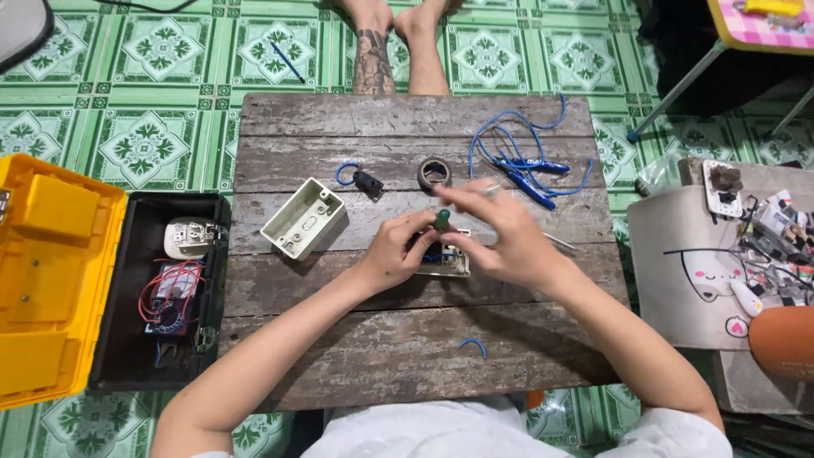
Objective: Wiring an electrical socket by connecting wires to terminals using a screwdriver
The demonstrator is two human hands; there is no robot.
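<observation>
Two bare hands at work on a small white switch plate (pixel 449 265) at the middle of a weathered wooden table (pixel 407 356).

The left hand (pixel 397 253) is curled around the plate's left end, pinning it on the table; the right hand (pixel 500 236) is closed on a green-handled screwdriver (pixel 442 220) standing over the plate. At 10 o'clock from the hands lies an open white junction box (pixel 303 218); at 12 o'clock, a roll of dark tape (pixel 433 174); at 2 o'clock, blue-handled pliers (pixel 527 175) among loose blue wire (pixel 509 127). A yellow toolbox (pixel 51 280) sits open on the green tiled floor at 9 o'clock.
</observation>
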